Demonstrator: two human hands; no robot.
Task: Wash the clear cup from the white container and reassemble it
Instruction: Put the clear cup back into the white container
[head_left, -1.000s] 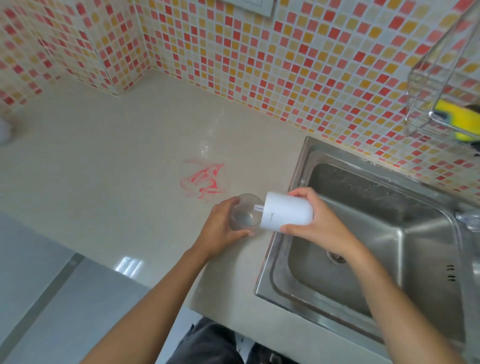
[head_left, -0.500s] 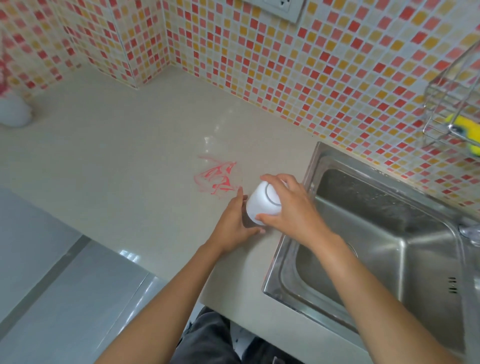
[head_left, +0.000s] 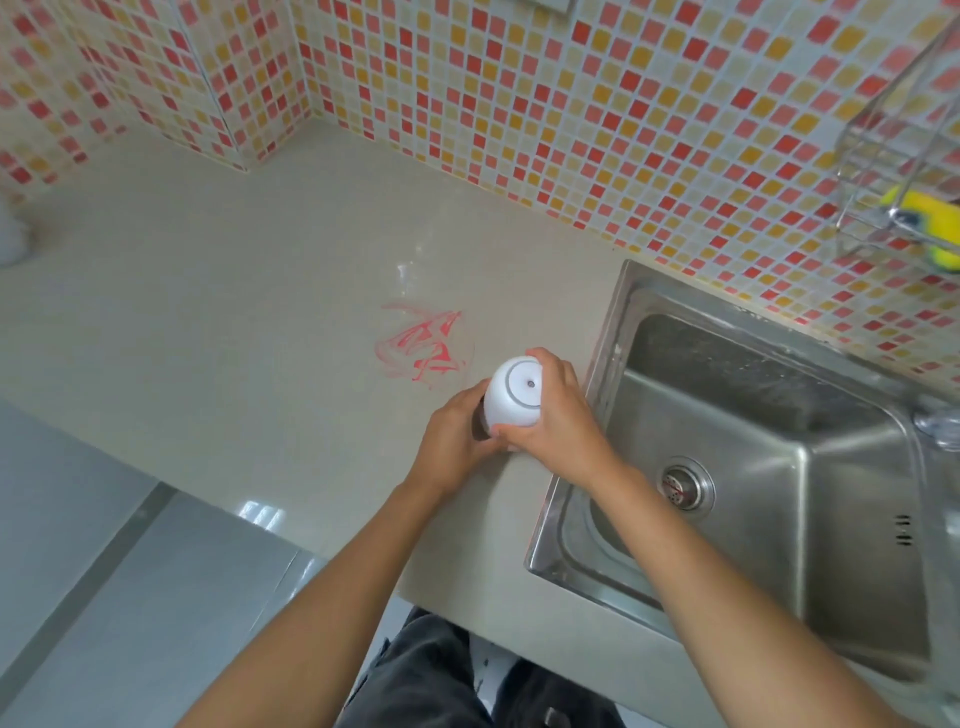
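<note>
Step in hand, by judgement: reassembly, the closing stage of the task. The white container (head_left: 514, 392) is held upright over the surface (head_left: 234, 322), just beside the sink (head_left: 769, 457), its ringed top with a small centre hole facing the camera. The right hand (head_left: 558, 415) is closed around its upper body. The left hand (head_left: 452, 441) is closed around the lower part, where the clear cup presumably sits; the cup itself is hidden, so seating cannot be confirmed.

Next move likely calls for a firm press or twist to lock the parts, then setting the unit down.

Count: one white container, two hands, one sink, one drain (head_left: 685, 486), one wire rack (head_left: 898, 156) holding one yellow sponge (head_left: 930, 213), one red scribble (head_left: 423, 345).
</note>
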